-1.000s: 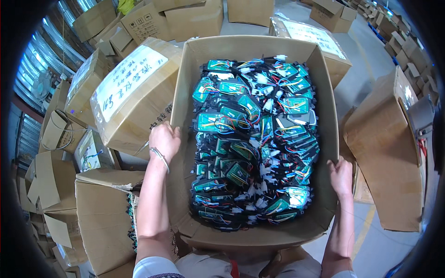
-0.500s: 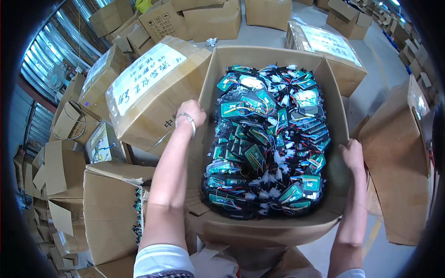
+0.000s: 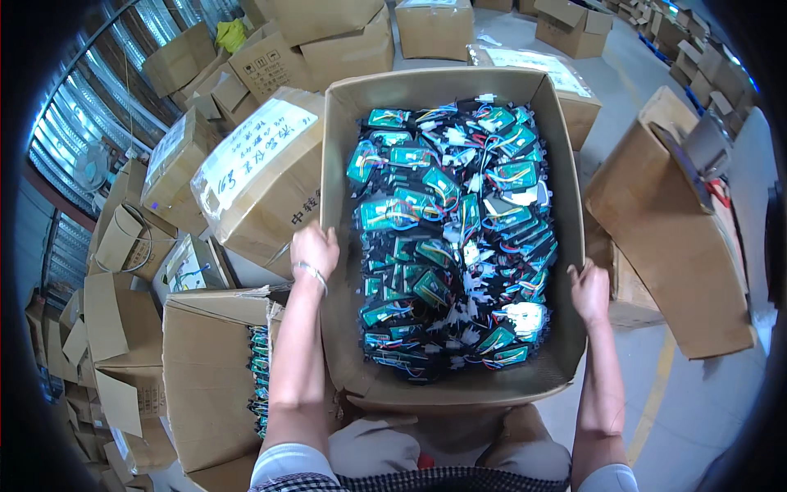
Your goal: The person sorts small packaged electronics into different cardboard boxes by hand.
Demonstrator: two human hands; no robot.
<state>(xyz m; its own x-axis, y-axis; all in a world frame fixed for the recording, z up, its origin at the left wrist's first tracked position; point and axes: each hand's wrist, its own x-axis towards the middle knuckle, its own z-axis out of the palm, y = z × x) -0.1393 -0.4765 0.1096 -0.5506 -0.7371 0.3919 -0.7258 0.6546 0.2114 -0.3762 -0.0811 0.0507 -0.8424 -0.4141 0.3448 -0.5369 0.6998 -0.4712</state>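
Note:
A large open cardboard carton [image 3: 332, 156] stands in front of me, full of green circuit boards [image 3: 430, 289] with black parts, coloured wires and white plugs. My left hand [image 3: 315, 250], a bracelet at its wrist, is closed on the carton's left rim. Across from it, my right hand [image 3: 590, 291] grips the right rim, thumb upward. The fingers of both hands are partly hidden by the carton's walls.
Left of the carton is a taped box [image 3: 258, 156] with a white label. Near my left forearm stands an open carton [image 3: 209, 369] holding more boards. A tilted cardboard box [image 3: 672, 221] is at right. Several boxes [image 3: 434, 29] stand at the back.
The filled carton has shifted left with both my hands on it, and now overlaps more of the taped box. The whole view has also shifted somewhat.

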